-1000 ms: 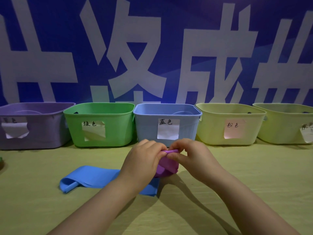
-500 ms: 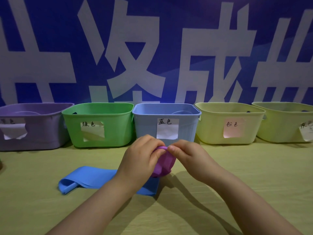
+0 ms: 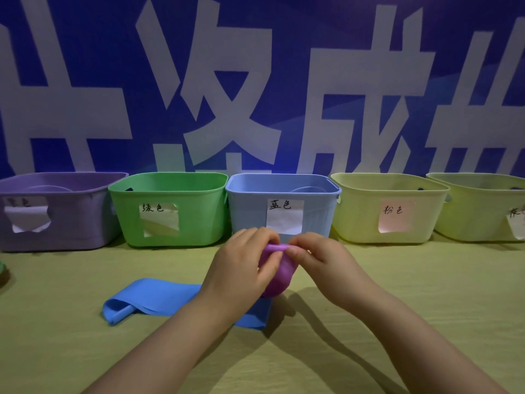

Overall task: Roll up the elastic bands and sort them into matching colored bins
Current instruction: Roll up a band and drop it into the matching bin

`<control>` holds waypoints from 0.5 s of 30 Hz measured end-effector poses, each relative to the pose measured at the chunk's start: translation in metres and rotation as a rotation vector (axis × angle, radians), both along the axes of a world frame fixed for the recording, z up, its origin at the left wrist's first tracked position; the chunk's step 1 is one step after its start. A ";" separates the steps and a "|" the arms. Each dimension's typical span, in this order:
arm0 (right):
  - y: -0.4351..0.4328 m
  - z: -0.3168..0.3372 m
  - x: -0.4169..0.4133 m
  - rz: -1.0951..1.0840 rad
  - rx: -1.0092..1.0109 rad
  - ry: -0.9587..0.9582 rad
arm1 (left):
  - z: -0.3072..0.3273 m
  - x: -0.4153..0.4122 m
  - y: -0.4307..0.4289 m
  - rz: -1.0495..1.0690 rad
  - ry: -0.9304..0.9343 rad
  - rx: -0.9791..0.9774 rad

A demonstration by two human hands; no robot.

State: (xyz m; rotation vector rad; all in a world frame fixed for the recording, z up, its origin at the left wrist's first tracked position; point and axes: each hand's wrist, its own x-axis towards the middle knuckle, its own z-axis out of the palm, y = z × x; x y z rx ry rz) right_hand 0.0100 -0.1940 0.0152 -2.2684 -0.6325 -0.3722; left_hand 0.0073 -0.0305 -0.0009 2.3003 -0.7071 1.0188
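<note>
Both hands are closed on the purple band point(image 3: 277, 277): its rolled top edge is pinched between the thumb and curled fingers of the left hand point(image 3: 244, 268) and the fingertips of the right hand point(image 3: 321, 263). It is held just above the table point(image 3: 397, 280), in front of the blue bin point(image 3: 247, 209). The band is bunched into a rounded pink-purple lump, and its left side is covered by the left hand.

A blue band point(image 3: 159, 298) is laid flat on the table under the left wrist, folded, with a loop at its left end. Its right part is hidden by the forearm.

The table is a yellowish green, and dark shadows are cast on it by both arms. Five bins are lined up along its far side: a purple bin point(image 3: 71, 223), a green bin point(image 3: 199, 223), the blue bin, a yellow bin point(image 3: 360, 217) and an end bin point(image 3: 477, 217), also yellow, which is cut off by the frame. A paper label with handwriting is stuck on each. The one on the purple bin is curled and hard to read.

Behind the bins a blue banner point(image 3: 85, 38) with large white characters is hung — its top is cropped. A small green thing point(image 3: 1, 268) at the left edge is cut off too much to be made out.
</note>
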 end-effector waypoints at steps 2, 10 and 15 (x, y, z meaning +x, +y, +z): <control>0.000 0.000 0.000 0.015 0.025 0.045 | 0.001 0.001 0.001 0.001 -0.001 -0.017; 0.003 -0.001 -0.001 -0.027 0.056 -0.072 | 0.001 0.002 0.002 0.014 0.073 -0.057; 0.001 0.000 -0.002 -0.029 -0.036 -0.065 | 0.000 0.001 0.000 -0.040 0.108 -0.085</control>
